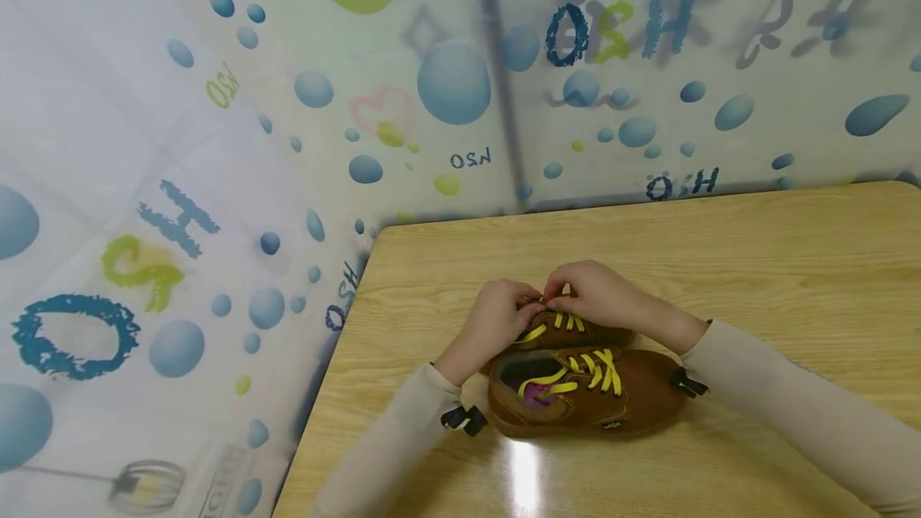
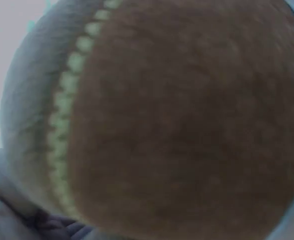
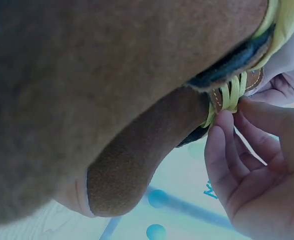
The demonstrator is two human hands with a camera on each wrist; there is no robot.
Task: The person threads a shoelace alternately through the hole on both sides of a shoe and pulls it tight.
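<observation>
Two brown shoes with yellow laces lie side by side on the table, toes to the right. Both hands work at the far shoe (image 1: 597, 332), around its upper eyelets. There the right hand (image 1: 596, 294) pinches the yellow shoelace (image 3: 230, 95) between thumb and fingertips, as the right wrist view shows up close. Opposite it, the left hand (image 1: 496, 316) has thumb and fingers together at the lacing by the shoe's opening; its fingertips are partly hidden. The near shoe (image 1: 647, 394) stands in front, its loose lace end trailing into the opening. Its stitched heel (image 2: 187, 120) fills the left wrist view.
The wooden table (image 1: 791, 262) has rounded corners and meets a printed curtain (image 1: 612, 134) at the back and left. Dark wrist-camera mounts, such as the left one (image 1: 464, 420), sit close to the near shoe's heel and toe.
</observation>
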